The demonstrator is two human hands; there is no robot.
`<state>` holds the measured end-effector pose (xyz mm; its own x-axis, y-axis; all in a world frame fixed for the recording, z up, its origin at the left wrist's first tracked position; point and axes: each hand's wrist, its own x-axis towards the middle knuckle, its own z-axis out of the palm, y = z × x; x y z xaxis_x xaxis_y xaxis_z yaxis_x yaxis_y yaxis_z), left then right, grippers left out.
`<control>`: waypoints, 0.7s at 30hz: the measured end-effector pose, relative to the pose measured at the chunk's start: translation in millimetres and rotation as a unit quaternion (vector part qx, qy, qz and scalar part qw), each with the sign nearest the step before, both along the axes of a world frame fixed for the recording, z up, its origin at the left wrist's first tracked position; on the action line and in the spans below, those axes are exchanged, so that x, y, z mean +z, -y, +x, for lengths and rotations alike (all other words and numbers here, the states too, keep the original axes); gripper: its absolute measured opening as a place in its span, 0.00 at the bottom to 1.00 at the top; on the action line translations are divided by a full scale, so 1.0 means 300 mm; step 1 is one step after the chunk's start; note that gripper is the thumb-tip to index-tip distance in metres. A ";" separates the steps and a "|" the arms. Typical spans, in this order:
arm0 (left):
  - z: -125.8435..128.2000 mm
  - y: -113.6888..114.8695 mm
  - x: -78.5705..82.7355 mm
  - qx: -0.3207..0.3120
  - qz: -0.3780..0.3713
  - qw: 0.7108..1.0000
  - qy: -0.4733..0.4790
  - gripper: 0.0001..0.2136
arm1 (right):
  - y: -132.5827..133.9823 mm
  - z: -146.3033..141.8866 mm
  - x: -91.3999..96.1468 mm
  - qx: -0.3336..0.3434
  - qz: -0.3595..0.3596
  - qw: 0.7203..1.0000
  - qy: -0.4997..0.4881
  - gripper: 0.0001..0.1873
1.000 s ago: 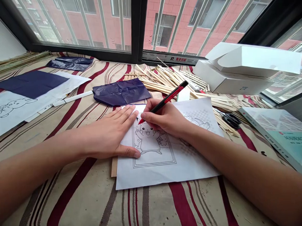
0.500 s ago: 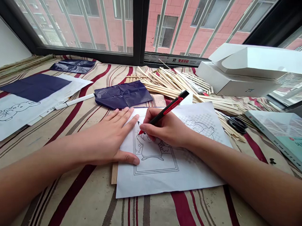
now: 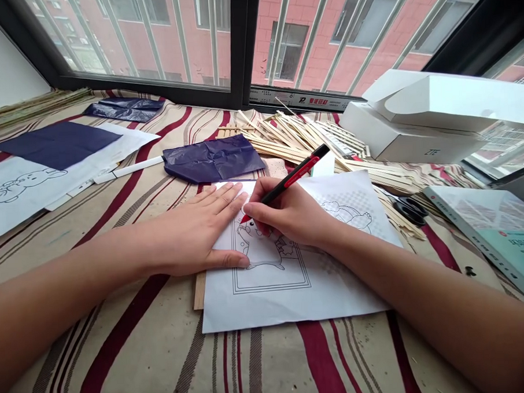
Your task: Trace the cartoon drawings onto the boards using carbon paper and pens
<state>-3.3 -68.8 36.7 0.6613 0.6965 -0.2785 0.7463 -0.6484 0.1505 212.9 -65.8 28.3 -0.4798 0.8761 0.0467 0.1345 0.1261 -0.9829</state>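
"What's the left hand [image 3: 183, 232] doing?"

"It's lying flat on a white paper sheet [image 3: 267, 307], fingers [image 3: 223, 198] spreading slightly apart."

"Where's the Pikachu outline [image 3: 265, 261]?"

"It's sitting on that sheet between both hands, its head hiding under the right hand [image 3: 291, 215]."

"And that hand?"

"Its fingers [image 3: 266, 211] are clamping a red-and-black pen [image 3: 296, 173]. The tip's mostly hidden, so I can't tell whether it's touching the paper."
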 end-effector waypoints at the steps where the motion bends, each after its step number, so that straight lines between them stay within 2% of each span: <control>1: -0.001 0.001 0.002 0.000 0.000 1.000 -0.003 0.55 | 0.001 -0.003 0.002 -0.002 0.000 1.000 0.001 0.16; 10: 0.002 -0.002 0.005 -0.013 0.009 1.000 -0.019 0.55 | -0.005 -0.021 -0.025 -0.017 0.072 0.997 0.025 0.13; 21: -0.003 -0.003 0.002 -0.014 0.006 1.000 -0.009 0.54 | -0.008 -0.018 -0.028 -0.019 0.081 0.996 0.042 0.14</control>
<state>-4.1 -68.0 37.2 0.6759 0.6812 -0.2813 0.7301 -0.6710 0.1294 207.4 -63.5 19.7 -0.4548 0.8778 0.1503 0.2240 0.2761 -0.9346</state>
